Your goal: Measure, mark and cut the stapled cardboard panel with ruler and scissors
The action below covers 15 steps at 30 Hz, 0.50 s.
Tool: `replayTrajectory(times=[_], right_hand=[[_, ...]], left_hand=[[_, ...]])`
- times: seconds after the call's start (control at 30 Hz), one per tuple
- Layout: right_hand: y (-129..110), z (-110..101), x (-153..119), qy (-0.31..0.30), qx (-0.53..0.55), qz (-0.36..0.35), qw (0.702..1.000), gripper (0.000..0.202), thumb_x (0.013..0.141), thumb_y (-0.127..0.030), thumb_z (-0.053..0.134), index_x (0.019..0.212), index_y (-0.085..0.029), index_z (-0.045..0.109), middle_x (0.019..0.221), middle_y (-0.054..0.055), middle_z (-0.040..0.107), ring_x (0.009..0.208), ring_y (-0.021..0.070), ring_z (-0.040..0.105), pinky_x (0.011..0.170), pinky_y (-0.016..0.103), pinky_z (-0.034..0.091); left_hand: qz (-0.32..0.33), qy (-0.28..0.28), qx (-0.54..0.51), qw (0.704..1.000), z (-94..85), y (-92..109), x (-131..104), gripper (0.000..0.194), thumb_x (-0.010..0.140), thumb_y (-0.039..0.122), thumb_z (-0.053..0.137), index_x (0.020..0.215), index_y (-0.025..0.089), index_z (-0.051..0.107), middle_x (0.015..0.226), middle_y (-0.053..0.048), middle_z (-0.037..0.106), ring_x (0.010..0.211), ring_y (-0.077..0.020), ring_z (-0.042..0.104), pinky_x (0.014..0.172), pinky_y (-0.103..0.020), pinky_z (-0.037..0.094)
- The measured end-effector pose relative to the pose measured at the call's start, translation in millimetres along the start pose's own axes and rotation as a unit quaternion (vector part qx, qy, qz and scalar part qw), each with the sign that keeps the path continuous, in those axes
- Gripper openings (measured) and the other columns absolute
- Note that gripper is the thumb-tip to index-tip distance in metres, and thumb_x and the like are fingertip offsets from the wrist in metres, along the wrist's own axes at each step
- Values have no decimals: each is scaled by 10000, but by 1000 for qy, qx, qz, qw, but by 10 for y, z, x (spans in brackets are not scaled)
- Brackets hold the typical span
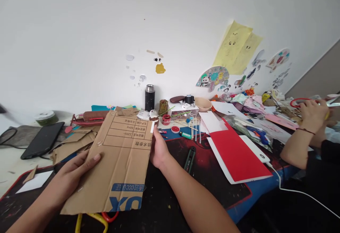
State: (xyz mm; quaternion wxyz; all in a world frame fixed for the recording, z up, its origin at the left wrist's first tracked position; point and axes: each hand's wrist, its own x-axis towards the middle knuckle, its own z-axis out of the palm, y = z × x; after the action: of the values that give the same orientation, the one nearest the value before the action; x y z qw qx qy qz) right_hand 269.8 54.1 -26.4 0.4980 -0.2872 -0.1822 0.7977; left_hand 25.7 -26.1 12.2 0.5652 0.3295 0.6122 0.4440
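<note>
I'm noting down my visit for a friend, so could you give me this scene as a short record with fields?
Left hand: grips the left side of the cardboard sheet, thumb on top
Right hand: holds its right edge
Sheet's look: brown, creased, tilted, blue lettering near the bottom
Partly hidden below it: yellow handle, red handle
Beyond right forearm: dark green utility knife
Near wall: black thermos
Far right: co-worker's hand

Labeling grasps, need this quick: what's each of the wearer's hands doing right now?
Left hand: holding the cardboard by its left side, thumb on the printed face.
Right hand: holding its right edge, partly hidden behind it.
</note>
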Motion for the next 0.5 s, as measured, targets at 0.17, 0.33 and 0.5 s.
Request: replayTrajectory(times=[0.17, 0.33, 0.5], right_hand=[[-47, -1, -4, 15, 12, -27, 999, 614, 1087, -722, 557, 1333, -205, 779, 1106, 117, 875, 1026, 338, 829, 912, 515, 673], [37, -24, 10, 3, -13, -17, 1000, 586, 1043, -723, 652, 1290, -210, 790, 1078, 110, 876, 957, 321, 832, 846, 469, 669], [170, -66, 48, -19, -56, -2, 998, 524, 1004, -713, 728, 1168, -222, 805, 928, 79, 855, 775, 265, 794, 650, 341, 601]], left_hand=[[28, 5, -11, 1000, 82, 49, -132, 932, 460, 649, 1070, 1291, 300, 832, 881, -98, 897, 519, -331, 789, 374, -375, 616], [43, 18, -16, 999, 106, 63, -160, 921, 489, 672, 1056, 1294, 285, 830, 874, -90, 898, 495, -307, 777, 396, -368, 627], [63, 33, -31, 997, 10, 51, -18, 925, 497, 686, 1053, 1288, 263, 828, 937, -100, 906, 556, -293, 802, 474, -356, 665]])
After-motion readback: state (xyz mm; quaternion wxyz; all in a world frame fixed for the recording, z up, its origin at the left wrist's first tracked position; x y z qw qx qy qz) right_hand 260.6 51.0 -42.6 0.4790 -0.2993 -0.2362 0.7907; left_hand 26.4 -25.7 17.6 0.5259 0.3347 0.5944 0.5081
